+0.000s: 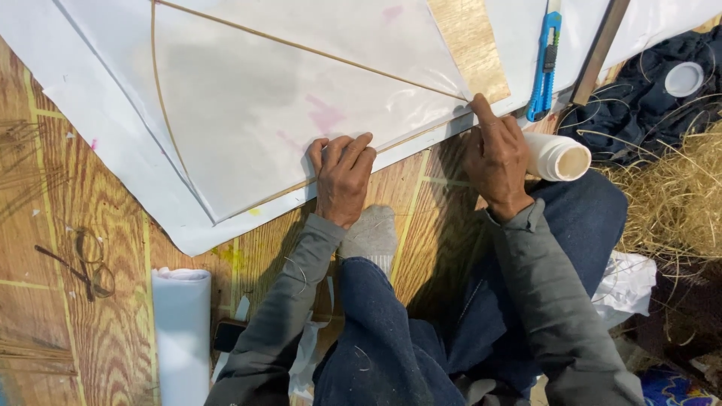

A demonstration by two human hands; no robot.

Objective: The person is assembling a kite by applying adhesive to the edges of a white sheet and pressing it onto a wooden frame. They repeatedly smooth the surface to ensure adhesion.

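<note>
Translucent sheet: a thin, glossy white sheet of paper or film point(256, 113) lies flat over a frame of thin bamboo strips point(301, 46), one strip curved along the left, one straight running to the right-hand corner; it looks spread out so that its edge can be pressed along the lower strip.
White under-sheet: a larger white paper sheet point(113, 150) lies beneath, its border showing past the translucent edge on the left and below.
Left hand: the left hand point(342, 177) lies with fingers curled, knuckles down on the lower edge of the translucent sheet, holding nothing, seemingly pinning the edge flat.
Right hand: the right hand point(496, 162) is mostly closed, its extended finger or thumb tip pressing the pointed corner where the strips meet; it grips nothing that I can make out.
White bottle: a white plastic bottle point(556, 156) without its cap lies on its side just behind the right hand, touching or nearly so.
Blue knife: a blue utility knife point(543, 71) lies just beyond the corner, beside a long flat metal bar point(598, 53).
Surface: a wooden plywood surface point(98, 225) carries everything.
Further out: a roll of white paper point(180, 331) lies lower left, a dark cloth with a white round lid point(683, 79) upper right, dry straw point(677, 188) on the right.
</note>
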